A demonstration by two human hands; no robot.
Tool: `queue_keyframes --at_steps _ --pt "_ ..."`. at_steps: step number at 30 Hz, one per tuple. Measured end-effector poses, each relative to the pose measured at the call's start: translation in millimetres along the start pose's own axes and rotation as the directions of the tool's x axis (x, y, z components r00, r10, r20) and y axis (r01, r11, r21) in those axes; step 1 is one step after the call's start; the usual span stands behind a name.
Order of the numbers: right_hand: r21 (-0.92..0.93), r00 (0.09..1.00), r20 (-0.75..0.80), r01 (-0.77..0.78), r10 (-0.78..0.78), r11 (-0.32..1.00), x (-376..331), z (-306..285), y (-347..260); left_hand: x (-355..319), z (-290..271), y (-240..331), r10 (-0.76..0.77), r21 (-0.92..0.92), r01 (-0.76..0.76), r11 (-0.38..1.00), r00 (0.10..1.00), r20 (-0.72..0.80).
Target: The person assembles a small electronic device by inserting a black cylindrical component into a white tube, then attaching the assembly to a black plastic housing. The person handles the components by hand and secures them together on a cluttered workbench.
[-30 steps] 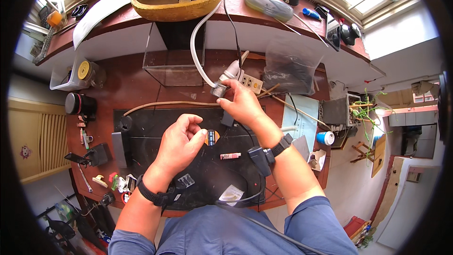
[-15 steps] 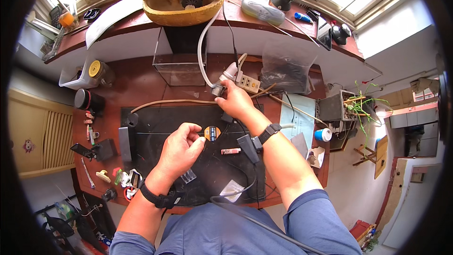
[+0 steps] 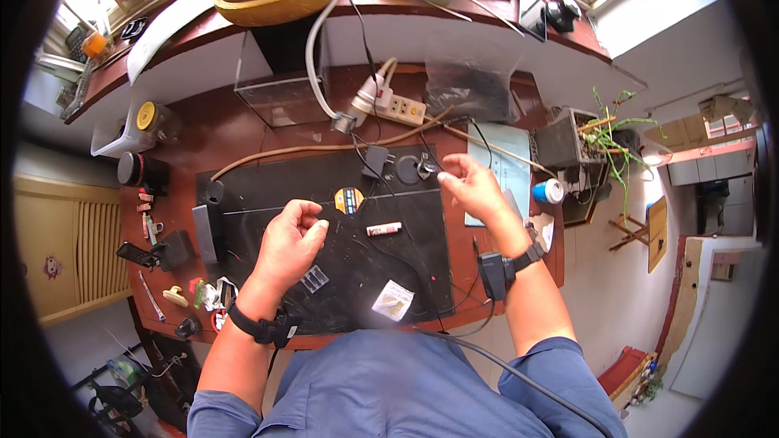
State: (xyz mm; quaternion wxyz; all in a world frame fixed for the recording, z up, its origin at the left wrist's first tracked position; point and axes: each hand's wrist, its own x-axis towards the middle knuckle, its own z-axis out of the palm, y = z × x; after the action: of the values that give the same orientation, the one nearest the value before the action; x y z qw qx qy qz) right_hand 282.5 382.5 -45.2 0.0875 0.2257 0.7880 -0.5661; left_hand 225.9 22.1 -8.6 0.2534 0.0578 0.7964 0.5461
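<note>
Grey and see-through, the small pump-like block (image 3: 344, 122) at the end of the pale hose (image 3: 312, 49) is no longer held by the right hand (image 3: 475, 186). It is left over the red-brown table (image 3: 203, 134), near the power strip (image 3: 403, 108). The right hand is now held farther right, with its thumb and fingertips bent close to a small shiny part (image 3: 426, 167) by the black disc (image 3: 409, 169) on the black mat (image 3: 243, 231). A small gap is seen between thumb and finger, but whether the shiny part is touched or gripped cannot be told. So the work seems to be turned from the block to this part. The left hand (image 3: 288, 247) is held over the mat, fingers curled, thumb close to them, and nothing is seen in it.
</note>
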Motion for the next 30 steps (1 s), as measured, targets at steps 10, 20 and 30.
queue_keyframes --at_steps 10,20,30 --pt "-0.082 0.869 0.422 -0.246 0.257 0.966 -149.3 48.5 70.8 -8.1 75.5 -14.4 -0.234 0.122 0.202 0.972 0.889 0.393" --pt "0.161 0.814 0.516 -0.4 0.268 0.902 -168.9 30.7 35.1 -41.2 128.0 -10.6 -0.119 0.186 -0.07 0.98 0.538 0.834" --pt "0.544 0.881 0.436 -0.422 0.186 0.726 -181.8 12.8 15.9 -57.7 165.3 20.1 -0.144 0.183 -0.093 0.979 0.323 0.935"
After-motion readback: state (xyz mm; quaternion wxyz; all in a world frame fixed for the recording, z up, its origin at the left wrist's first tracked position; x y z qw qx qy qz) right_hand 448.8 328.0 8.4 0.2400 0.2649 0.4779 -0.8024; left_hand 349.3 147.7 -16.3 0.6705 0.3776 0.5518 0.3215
